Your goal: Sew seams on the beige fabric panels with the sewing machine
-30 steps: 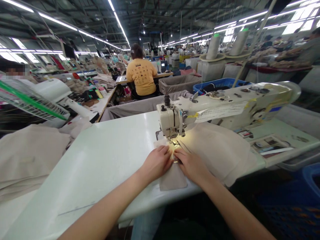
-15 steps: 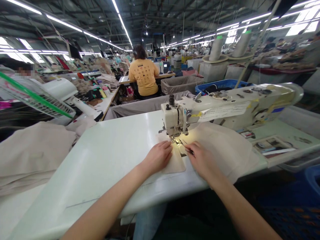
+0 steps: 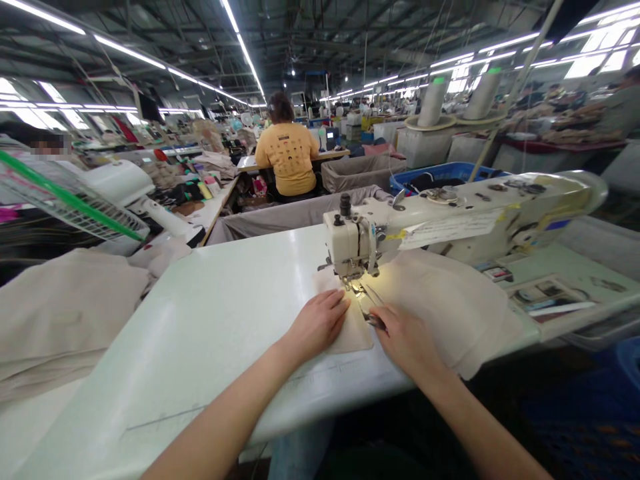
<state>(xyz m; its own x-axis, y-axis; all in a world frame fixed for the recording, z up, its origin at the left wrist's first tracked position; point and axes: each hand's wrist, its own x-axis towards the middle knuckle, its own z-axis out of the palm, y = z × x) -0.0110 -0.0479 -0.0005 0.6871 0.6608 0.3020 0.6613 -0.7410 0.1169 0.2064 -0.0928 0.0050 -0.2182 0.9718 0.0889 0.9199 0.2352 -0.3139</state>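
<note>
Beige fabric (image 3: 450, 300) lies under the lit needle area of a white sewing machine (image 3: 345, 243), spreading to its right. My left hand (image 3: 320, 320) rests flat on a narrow part of this fabric, fingertips just beside the presser foot (image 3: 349, 283). In my right hand (image 3: 407, 337) I hold what look like thread snips (image 3: 373, 319). Their thin metal blades point toward the presser foot, and their grip is partly covered by my fingers. Whether the blades touch the fabric or a thread is too small to tell.
A heap of beige fabric (image 3: 65, 313) sits at the left, near a white fan (image 3: 120, 187). A tray of small tools (image 3: 550, 297) is at the right of the table (image 3: 225, 320). Ahead, a person in a yellow shirt (image 3: 286, 157) sits beyond a grey cloth bin (image 3: 280, 210).
My right hand has shifted slightly down with the thread snips, whose blades now show more clearly and apart. My left hand stays on the fabric, and the view has tilted slightly.
</note>
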